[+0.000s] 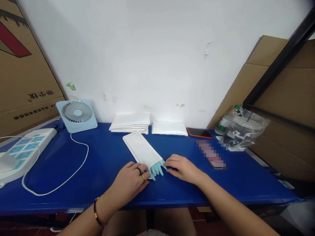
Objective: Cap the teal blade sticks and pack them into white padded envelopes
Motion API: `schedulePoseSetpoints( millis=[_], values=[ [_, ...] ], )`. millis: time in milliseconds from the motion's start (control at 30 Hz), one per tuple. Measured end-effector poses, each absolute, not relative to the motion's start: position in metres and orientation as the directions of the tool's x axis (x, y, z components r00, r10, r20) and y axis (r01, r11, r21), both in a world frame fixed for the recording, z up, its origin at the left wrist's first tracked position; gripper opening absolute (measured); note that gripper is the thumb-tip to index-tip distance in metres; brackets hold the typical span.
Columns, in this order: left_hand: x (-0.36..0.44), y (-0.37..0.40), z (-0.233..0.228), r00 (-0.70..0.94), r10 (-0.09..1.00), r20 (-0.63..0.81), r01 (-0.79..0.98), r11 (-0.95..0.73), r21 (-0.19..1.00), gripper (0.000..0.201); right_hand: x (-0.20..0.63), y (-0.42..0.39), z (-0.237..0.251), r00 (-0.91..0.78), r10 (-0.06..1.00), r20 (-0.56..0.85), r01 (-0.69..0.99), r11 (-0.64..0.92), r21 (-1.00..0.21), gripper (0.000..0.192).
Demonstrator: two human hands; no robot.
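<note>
1. Two hands rest on the blue surface [103, 157] around a white padded envelope [142, 150] with teal handles [156, 169] poking from its near end.
2. Left hand [130, 182] lies loosely curled, fingers touching the envelope's edge.
3. Right hand [183, 168] presses flat beside the handles, gripping nothing.
4. More envelopes [130, 123] are stacked by the wall.

This looks like a small packing station in a storeroom or workshop. A blue worktable [103, 157] stands against a bare, scuffed white wall [152, 59]. Large cardboard cartons [22, 75] lean at the far left and right. Stacks of white mailer pouches [130, 123] sit at centre, a desk fan [76, 115] and power strip [22, 150] at left.
</note>
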State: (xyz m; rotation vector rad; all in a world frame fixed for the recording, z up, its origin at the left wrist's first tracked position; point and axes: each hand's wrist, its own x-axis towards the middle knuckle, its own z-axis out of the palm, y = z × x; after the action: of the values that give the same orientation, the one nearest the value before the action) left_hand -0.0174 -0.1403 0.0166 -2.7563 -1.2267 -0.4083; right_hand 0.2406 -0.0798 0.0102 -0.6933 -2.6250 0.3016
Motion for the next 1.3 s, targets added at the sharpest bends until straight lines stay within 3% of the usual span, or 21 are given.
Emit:
schedulePoseSetpoints(
  millis=[167, 300, 433, 500, 567, 733, 933, 1033, 1167, 1300],
  values=[
    [-0.011, -0.142, -0.011, 0.633, 0.672, 0.384, 0.757, -0.64, -0.129, 0.012, 0.227, -0.074, 0.007, -0.827, 0.398, 0.397, 0.425, 0.905, -0.022, 0.019],
    [-0.016, -0.14, -0.011, 0.638, 0.656, 0.404, 0.752, -0.642, -0.147, 0.012, 0.221, -0.074, 0.011, -0.828, 0.438, 0.349, 0.487, 0.871, 0.062, 0.021],
    [-0.021, -0.145, -0.01, 0.607, 0.681, 0.41, 0.779, -0.612, -0.137, 0.016, 0.224, -0.08, 0.018, -0.803, 0.491, 0.338, 0.48, 0.869, -0.122, 0.024],
    [-0.023, -0.149, -0.01, 0.597, 0.693, 0.405, 0.783, -0.612, -0.107, 0.017, 0.224, -0.085, 0.021, -0.822, 0.462, 0.334, 0.403, 0.885, -0.233, 0.042],
    [-0.025, -0.152, -0.011, 0.596, 0.694, 0.405, 0.778, -0.623, -0.079, 0.018, 0.22, -0.09, 0.02, -0.853, 0.405, 0.329, 0.318, 0.904, -0.287, 0.045],
    [-0.029, -0.158, -0.011, 0.62, 0.654, 0.433, 0.739, -0.672, -0.042, 0.021, 0.205, -0.093, 0.007, -0.826, 0.406, 0.392, 0.285, 0.9, -0.33, 0.02],
    [-0.032, -0.161, -0.01, 0.609, 0.635, 0.476, 0.743, -0.666, -0.063, 0.019, 0.2, -0.097, 0.006, -0.792, 0.481, 0.376, 0.371, 0.869, -0.328, 0.02],
    [-0.032, -0.162, -0.011, 0.597, 0.648, 0.472, 0.753, -0.655, -0.053, 0.019, 0.193, -0.1, 0.01, -0.811, 0.458, 0.364, 0.361, 0.881, -0.305, 0.034],
    [-0.032, -0.166, -0.011, 0.634, 0.61, 0.475, 0.713, -0.699, -0.055, 0.019, 0.176, -0.095, 0.008, -0.821, 0.467, 0.328, 0.383, 0.877, -0.29, 0.011],
    [-0.035, -0.17, -0.01, 0.626, 0.616, 0.478, 0.724, -0.687, -0.063, 0.021, 0.172, -0.089, 0.013, -0.793, 0.509, 0.335, 0.389, 0.846, -0.363, 0.01]
  ],
)
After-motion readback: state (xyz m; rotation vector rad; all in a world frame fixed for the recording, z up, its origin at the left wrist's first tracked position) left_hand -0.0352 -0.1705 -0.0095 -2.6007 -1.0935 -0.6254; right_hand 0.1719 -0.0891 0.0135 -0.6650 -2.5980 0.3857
